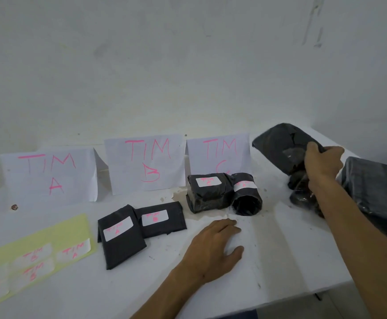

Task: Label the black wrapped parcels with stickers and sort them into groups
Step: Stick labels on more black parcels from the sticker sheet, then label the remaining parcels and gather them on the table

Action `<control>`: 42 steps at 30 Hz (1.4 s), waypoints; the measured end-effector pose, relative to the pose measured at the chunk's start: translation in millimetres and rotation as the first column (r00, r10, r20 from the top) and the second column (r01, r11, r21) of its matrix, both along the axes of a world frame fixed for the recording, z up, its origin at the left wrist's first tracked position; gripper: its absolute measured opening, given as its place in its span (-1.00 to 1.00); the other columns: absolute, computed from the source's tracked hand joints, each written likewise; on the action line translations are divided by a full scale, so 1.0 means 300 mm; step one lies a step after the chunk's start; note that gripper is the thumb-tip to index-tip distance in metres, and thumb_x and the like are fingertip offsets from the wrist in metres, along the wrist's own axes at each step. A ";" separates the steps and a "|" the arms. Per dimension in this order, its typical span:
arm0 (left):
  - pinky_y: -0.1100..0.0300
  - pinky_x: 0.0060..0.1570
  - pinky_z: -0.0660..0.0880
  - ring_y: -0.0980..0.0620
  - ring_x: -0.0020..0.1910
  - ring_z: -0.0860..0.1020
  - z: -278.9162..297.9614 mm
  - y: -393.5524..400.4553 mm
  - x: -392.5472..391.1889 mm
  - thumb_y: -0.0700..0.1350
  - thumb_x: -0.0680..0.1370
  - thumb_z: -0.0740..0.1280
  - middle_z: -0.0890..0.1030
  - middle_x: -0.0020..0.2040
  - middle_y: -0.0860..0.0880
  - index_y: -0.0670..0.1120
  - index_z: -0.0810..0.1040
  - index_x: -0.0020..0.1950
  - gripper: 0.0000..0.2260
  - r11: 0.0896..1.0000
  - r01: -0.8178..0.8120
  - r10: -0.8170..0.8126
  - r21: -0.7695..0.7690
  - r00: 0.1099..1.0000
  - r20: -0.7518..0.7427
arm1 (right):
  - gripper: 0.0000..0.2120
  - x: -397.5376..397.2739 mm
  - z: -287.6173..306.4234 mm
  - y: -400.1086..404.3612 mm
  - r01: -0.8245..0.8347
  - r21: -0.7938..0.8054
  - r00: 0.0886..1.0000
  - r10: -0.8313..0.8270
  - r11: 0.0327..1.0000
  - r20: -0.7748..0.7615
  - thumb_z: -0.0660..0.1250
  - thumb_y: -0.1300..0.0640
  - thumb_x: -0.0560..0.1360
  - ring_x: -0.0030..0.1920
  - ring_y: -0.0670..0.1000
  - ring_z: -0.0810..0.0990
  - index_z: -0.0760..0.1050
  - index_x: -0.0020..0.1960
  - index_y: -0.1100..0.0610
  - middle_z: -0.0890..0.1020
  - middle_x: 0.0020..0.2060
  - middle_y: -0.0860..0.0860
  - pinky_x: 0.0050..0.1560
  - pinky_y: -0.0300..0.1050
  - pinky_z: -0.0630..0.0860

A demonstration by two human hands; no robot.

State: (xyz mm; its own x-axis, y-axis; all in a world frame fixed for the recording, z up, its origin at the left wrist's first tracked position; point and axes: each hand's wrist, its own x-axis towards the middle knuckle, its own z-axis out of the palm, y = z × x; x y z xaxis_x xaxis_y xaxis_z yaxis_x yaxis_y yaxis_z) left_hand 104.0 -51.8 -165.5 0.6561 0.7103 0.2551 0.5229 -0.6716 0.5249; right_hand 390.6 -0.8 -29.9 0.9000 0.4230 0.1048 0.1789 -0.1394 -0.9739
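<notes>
Your left hand [213, 247] lies flat, fingers relaxed, on the white worktop [280, 261]. Your right hand [321, 164] holds a black parcel [277, 143] in its grip, lifted above the worktop's right side. Labelled parcels [139, 226] lie before the TIM signs [146, 162].

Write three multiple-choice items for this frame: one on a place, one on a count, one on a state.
1. Where does the left hand rest?
A. on the sticker sheet
B. flat on the table
C. on a parcel

2. How many paper signs stand against the wall?
A. two
B. three
C. four

3. What is the right hand doing?
A. gripping an unlabelled parcel, lifted
B. hanging idle
C. peeling a sticker

Key: 1 B, palm down on bare tabletop; 2 B, marked TIM A, B, C; 3 A, fingers curl round the black wrap.
</notes>
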 end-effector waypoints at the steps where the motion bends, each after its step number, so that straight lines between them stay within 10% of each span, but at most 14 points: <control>1: 0.24 0.49 0.28 0.16 0.44 0.38 0.009 0.001 -0.001 0.19 0.60 0.25 0.46 0.46 0.11 0.05 0.52 0.41 -0.56 1.000 0.003 -0.002 -0.019 1.000 0.026 | -0.65 -0.011 0.012 -0.005 -0.042 0.091 0.996 0.049 0.995 -0.078 0.27 0.02 0.55 -0.14 -0.02 0.53 0.34 0.25 0.18 0.49 0.13 0.10 -0.09 -0.03 0.56; 8: 0.10 -0.15 0.64 0.07 -0.23 0.67 0.173 0.001 -0.094 -0.14 0.62 0.35 0.69 -0.15 0.01 -0.08 0.66 0.00 -0.90 0.914 -0.108 0.312 -0.391 0.802 0.509 | -0.76 -0.210 0.081 -0.062 -0.619 0.352 0.700 0.696 0.702 -0.158 0.21 0.33 0.57 -0.17 0.05 0.60 0.51 0.21 0.26 0.63 -0.20 0.07 -0.03 0.12 0.66; 13: 0.13 -0.33 0.58 -0.09 -0.22 0.68 0.382 0.082 -0.303 0.19 0.66 0.16 0.71 -0.09 -0.14 -0.14 0.57 0.13 -0.58 0.470 0.033 0.823 -0.882 0.345 0.452 | -0.66 -0.413 0.077 -0.094 -0.838 0.203 0.517 0.856 0.506 0.003 0.24 0.39 0.59 -0.11 0.07 0.63 0.51 0.31 0.14 0.66 0.00 0.09 -0.18 0.01 0.59; 18: -0.06 -0.04 0.65 -0.25 0.06 0.70 0.446 0.098 -0.585 0.48 0.48 0.19 0.71 0.11 -0.22 -0.17 0.59 0.22 -0.25 0.279 0.110 0.815 -0.954 0.498 0.295 | -0.45 -0.572 0.062 -0.134 -0.985 -0.096 0.126 0.979 0.143 0.161 0.37 0.48 0.50 0.28 -0.04 0.62 0.49 0.37 0.02 0.65 0.24 -0.05 0.19 -0.13 0.59; 23: 0.01 0.07 0.62 -0.12 0.07 0.66 0.396 0.046 -0.744 0.06 0.39 0.59 0.66 0.21 -0.20 -0.17 0.66 0.20 -0.52 0.348 0.082 0.717 -0.934 0.618 0.322 | -0.42 -0.693 0.018 -0.156 -0.927 -0.296 -0.208 0.972 -0.231 -0.107 0.55 0.28 0.44 0.36 -0.13 0.51 0.53 0.36 -0.12 0.58 0.30 -0.12 0.33 -0.08 0.53; 25: 0.02 0.10 0.57 -0.14 0.16 0.63 0.360 0.031 -0.776 -0.06 0.42 0.55 0.64 0.25 -0.18 -0.16 0.67 0.23 -0.59 0.394 -0.003 0.675 -0.919 0.679 0.287 | -0.51 -0.739 -0.029 -0.147 -0.944 -0.238 -0.196 0.969 -0.227 -0.149 0.55 0.09 0.47 0.37 -0.10 0.50 0.55 0.35 -0.15 0.57 0.31 -0.06 0.38 -0.04 0.48; 29: 0.11 0.01 0.60 -0.13 0.20 0.63 0.310 0.022 -0.817 -0.25 0.43 0.50 0.62 0.29 -0.16 -0.08 0.61 0.30 -0.56 0.425 0.060 0.695 -0.903 0.618 0.368 | -0.40 -0.815 -0.117 -0.116 -0.956 -0.282 0.120 0.984 0.079 -0.132 0.46 -0.34 0.39 0.37 -0.15 0.47 0.44 0.38 -0.23 0.51 0.33 -0.21 0.37 -0.10 0.45; 34: 0.08 0.11 0.60 -0.16 0.25 0.60 0.295 0.015 -0.844 -0.35 0.49 0.43 0.58 0.30 -0.16 0.04 0.59 0.34 -0.52 0.508 0.075 0.645 -0.858 0.628 0.436 | -0.42 -0.875 -0.193 -0.104 -0.957 -0.214 0.233 0.960 0.197 -0.157 0.52 -0.25 0.40 0.23 -0.13 0.56 0.43 0.35 -0.19 0.54 0.21 -0.19 0.28 -0.10 0.55; 42: 0.17 -0.02 0.58 0.17 -0.04 0.66 0.316 0.079 -1.063 -0.03 0.52 0.49 0.68 0.01 0.14 0.14 0.62 0.11 -0.80 0.689 -0.673 0.702 -0.271 0.712 0.018 | -0.55 -0.931 -0.238 -0.077 -0.801 -0.437 0.405 0.908 0.410 0.108 0.41 -0.25 0.50 0.18 -0.04 0.55 0.47 0.27 -0.04 0.57 0.18 -0.09 0.14 -0.15 0.52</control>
State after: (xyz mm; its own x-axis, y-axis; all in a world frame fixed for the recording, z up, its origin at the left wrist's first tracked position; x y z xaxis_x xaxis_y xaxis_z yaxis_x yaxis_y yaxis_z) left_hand -214.9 -28.0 -70.7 -0.0622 0.9959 0.0649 0.7179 -0.0005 0.6961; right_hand 111.3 -23.8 -101.3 -0.0201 0.9998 0.0061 0.6135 0.0171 -0.7895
